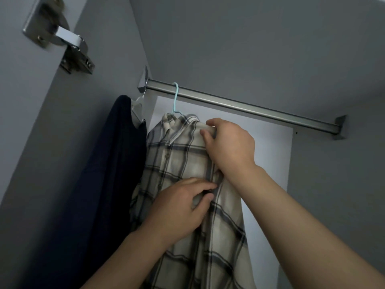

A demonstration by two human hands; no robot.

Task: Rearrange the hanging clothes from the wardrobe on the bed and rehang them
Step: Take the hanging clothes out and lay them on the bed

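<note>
Plaid shirt (187, 163) on rail (239, 103), R hand (231, 147) gripping its shoulder, L hand (179, 207) pinching the placket to straighten it.

I see the rail (239, 104) crossing mid-frame, the plaid shirt (183, 163) hanging on it at centre, the dark garment (104, 174) just left, the hinge (62, 40) upper left.

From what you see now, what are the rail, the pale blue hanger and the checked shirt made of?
Rail: probably metal, brushed silver, with a dull sheen along its edge.
Pale blue hanger: thin, smooth and rounded, likely plastic or coated wire; I cannot tell which.
Checked shirt: soft woven cloth, matte, folding loosely.
</note>
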